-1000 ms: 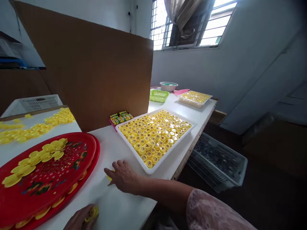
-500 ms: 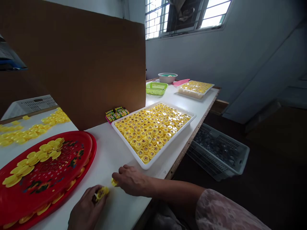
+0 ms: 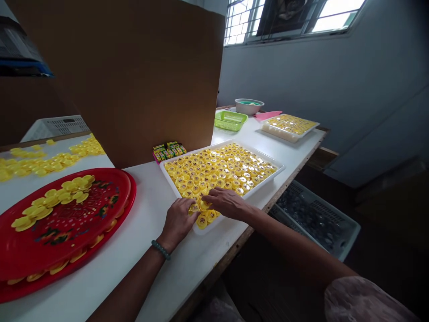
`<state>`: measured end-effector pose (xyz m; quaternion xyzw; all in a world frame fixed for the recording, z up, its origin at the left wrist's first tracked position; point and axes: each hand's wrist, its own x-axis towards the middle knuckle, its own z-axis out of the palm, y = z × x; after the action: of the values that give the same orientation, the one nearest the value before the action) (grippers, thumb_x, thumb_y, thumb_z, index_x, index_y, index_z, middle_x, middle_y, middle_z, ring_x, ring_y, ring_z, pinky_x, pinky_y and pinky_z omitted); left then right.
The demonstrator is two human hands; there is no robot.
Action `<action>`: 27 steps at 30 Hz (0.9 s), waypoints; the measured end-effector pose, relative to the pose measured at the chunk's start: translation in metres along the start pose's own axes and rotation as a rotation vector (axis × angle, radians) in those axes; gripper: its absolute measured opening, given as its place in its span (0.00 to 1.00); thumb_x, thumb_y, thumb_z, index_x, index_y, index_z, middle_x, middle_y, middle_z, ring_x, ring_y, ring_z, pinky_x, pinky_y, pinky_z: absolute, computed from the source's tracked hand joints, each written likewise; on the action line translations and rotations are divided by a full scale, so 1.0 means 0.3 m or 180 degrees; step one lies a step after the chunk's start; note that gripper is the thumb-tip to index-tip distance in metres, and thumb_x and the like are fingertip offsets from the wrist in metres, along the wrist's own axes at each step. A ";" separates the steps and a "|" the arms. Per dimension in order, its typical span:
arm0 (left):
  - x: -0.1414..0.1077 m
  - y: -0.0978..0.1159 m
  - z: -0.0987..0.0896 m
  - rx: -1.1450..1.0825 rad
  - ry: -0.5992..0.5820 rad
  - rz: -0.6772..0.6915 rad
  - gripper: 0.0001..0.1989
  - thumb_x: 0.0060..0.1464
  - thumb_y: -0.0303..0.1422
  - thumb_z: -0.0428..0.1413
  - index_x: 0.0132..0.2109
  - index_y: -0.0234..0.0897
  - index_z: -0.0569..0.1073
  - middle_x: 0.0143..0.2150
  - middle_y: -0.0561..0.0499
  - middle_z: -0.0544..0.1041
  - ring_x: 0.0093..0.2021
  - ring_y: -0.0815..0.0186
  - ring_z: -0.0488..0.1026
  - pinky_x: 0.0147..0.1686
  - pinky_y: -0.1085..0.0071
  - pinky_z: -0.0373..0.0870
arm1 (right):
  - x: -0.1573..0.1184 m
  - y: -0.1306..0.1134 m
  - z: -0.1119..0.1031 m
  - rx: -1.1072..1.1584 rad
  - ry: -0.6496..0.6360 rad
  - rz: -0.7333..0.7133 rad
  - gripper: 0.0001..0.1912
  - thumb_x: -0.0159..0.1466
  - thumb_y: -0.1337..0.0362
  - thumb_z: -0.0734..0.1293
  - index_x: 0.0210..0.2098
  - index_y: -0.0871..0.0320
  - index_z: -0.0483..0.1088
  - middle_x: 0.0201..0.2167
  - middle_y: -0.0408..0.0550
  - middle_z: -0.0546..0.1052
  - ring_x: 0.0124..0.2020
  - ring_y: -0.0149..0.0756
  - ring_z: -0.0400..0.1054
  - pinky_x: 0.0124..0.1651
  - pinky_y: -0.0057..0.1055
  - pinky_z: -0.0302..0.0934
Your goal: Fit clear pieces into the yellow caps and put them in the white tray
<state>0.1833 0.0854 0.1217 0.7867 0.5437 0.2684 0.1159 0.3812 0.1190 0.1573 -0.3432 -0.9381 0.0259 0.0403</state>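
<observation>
A white tray [image 3: 280, 169] is filled with rows of round yellow plastic pieces [image 3: 217, 166], each with a small dark picture in its middle. Over the tray's near corner, my left hand [image 3: 179, 220], with a beaded bracelet at the wrist, has its thumb and fingers closed around one such yellow piece [image 3: 194, 208]. Close beside it, my right hand [image 3: 225, 203] reaches in from the right. Its bent fingertips are closed on another yellow piece [image 3: 204, 205], partly hidden under them. Both hands are low, among the pieces in the tray.
Stacked red trays [image 3: 133, 192] with yellow pieces stand at left. A brown board [image 3: 144, 80] rises behind, with small green-and-yellow packets [image 3: 169, 152] at its foot. Farther back are a green basket [image 3: 231, 120], a bowl [image 3: 250, 107] and another filled tray [image 3: 291, 125]. A crate [image 3: 351, 230] stands below the table edge.
Both hands have moved from the bare tabletop, forward and right, to the tray's near corner, carrying yellow pieces. The view has shifted somewhat.
</observation>
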 end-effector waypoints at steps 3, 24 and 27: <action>0.022 0.002 0.023 0.0099 -0.0081 0.0045 0.10 0.49 0.31 0.55 0.41 0.38 0.71 0.40 0.47 0.76 0.43 0.59 0.70 0.43 0.64 0.64 | 0.019 0.022 0.035 -0.0125 0.0033 -0.0210 0.11 0.66 0.66 0.58 0.47 0.55 0.67 0.38 0.48 0.68 0.39 0.33 0.60 0.40 0.28 0.53; 0.044 0.048 0.039 0.0678 -0.0108 0.0409 0.08 0.52 0.29 0.54 0.42 0.39 0.69 0.39 0.49 0.71 0.43 0.60 0.66 0.44 0.62 0.57 | 0.010 0.098 0.129 0.0830 0.0920 0.0318 0.11 0.54 0.70 0.71 0.34 0.59 0.66 0.39 0.48 0.66 0.39 0.35 0.63 0.38 0.28 0.59; 0.052 0.042 0.048 0.0657 -0.0061 0.0426 0.09 0.52 0.28 0.53 0.42 0.38 0.68 0.38 0.49 0.71 0.44 0.60 0.66 0.44 0.61 0.57 | 0.014 0.089 0.139 0.0844 0.0970 0.0487 0.09 0.54 0.71 0.70 0.33 0.59 0.66 0.37 0.48 0.67 0.38 0.35 0.63 0.38 0.28 0.59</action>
<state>0.2052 0.0965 0.1204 0.8315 0.5136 0.2106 0.0212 0.3912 0.1413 0.1139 -0.4050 -0.8807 0.0999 0.2244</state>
